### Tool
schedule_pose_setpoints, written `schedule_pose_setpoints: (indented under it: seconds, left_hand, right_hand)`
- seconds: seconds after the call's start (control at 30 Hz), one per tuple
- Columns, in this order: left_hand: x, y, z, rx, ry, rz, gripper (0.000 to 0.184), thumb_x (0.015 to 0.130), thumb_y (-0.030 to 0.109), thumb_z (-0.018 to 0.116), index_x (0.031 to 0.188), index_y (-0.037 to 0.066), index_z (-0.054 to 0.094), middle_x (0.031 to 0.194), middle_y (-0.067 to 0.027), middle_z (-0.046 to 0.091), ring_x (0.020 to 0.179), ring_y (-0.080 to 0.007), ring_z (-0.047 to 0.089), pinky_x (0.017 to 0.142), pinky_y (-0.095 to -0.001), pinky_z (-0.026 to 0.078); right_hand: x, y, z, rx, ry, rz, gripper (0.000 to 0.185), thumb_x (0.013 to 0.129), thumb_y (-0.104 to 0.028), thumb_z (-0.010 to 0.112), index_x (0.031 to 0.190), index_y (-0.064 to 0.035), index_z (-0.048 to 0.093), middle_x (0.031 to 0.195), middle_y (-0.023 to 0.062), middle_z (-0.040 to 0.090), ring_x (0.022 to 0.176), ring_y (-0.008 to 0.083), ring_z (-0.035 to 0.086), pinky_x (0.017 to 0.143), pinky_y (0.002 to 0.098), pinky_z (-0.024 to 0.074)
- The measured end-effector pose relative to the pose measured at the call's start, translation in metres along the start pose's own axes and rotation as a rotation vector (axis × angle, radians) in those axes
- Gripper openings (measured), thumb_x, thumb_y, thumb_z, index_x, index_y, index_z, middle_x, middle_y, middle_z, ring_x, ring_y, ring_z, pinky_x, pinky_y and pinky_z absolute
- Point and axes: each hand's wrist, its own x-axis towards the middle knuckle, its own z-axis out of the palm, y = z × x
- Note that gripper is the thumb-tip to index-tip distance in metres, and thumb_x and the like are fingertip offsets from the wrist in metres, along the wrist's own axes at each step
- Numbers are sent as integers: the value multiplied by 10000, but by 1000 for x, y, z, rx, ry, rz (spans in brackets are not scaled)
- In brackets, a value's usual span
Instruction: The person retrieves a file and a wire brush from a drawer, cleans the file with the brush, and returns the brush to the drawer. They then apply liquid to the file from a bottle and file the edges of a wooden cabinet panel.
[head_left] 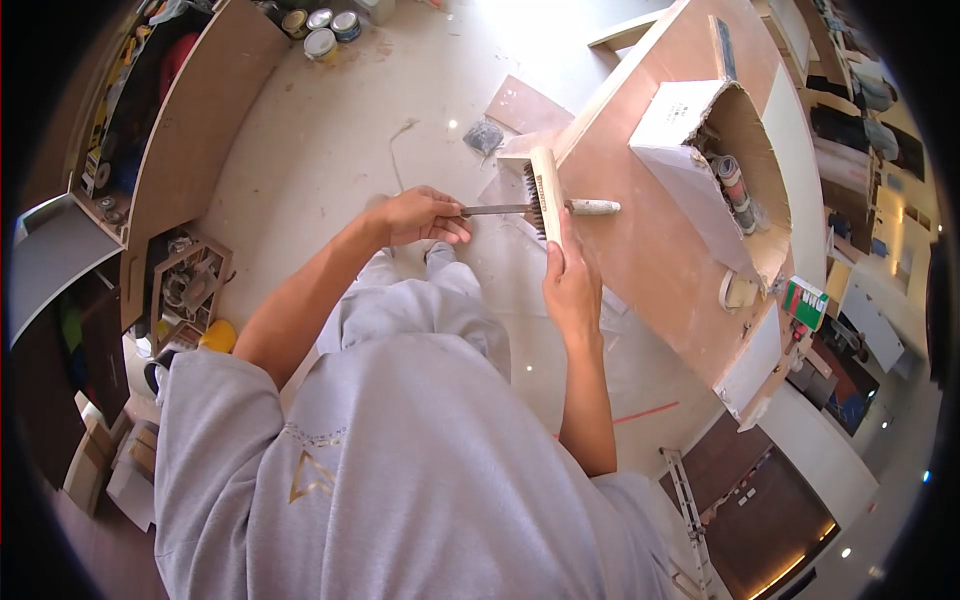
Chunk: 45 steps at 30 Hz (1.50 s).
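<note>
My left hand (424, 215) pinches the tip of a long dark metal tool, a file or flat blade (495, 210), which extends right to a whitish handle (594, 207). My right hand (572, 275) is closed around the lower end of a wooden brush (547, 195) with dark bristles on its left side. The brush stands across the tool, its bristles against the metal near the handle. The handle's end lies over the wooden table's edge area, right of the brush.
A wooden table (620, 150) on the right bears a torn cardboard box (690, 160) with cans inside and a green-and-red box (805, 303). Paint cans (320, 44) stand on the floor at the upper left. A wooden cabinet (190, 130) is at left.
</note>
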Motion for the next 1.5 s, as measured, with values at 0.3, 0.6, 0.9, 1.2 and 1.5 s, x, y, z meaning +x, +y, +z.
schedule_pose_setpoints:
  seconds: [0.3,0.6,0.9,1.2,1.5]
  left_hand:
    - [-3,-8,-9,314,72,-62,260,1009,144,506,1013,-85,629,796,-120,683,643,-111,637,532,-217,481]
    - [-2,-26,1,433,162,11,260,996,141,515,1035,-86,636,750,-84,660,591,-105,585,531,-235,466]
    - [-6,-10,-11,380,111,20,238,998,128,514,984,-73,641,723,-69,642,563,-101,571,516,-231,453]
    - [6,-9,-17,374,153,-2,222,993,123,528,973,-72,630,706,-72,628,542,-97,558,507,-226,450]
    - [-7,1,7,530,121,48,229,988,134,514,972,-57,638,688,-50,608,534,-96,538,501,-234,436]
  right_hand:
    - [-40,-47,-33,-68,-225,45,519,971,-251,533,1474,-209,410,829,150,542,633,342,584,587,446,503]
    - [-16,-60,36,-127,-269,-59,519,976,-226,523,1469,-139,383,878,184,572,688,367,610,627,460,521]
    - [-40,-5,-45,-72,-199,129,529,968,-234,540,1477,-196,398,861,191,591,709,382,615,641,486,508]
    - [-6,8,-32,-36,-100,21,472,954,-220,555,1409,-140,460,965,220,618,841,413,638,718,500,523]
    - [56,4,11,166,1,-43,548,894,-174,645,1377,-14,443,1036,252,617,913,459,613,804,490,501]
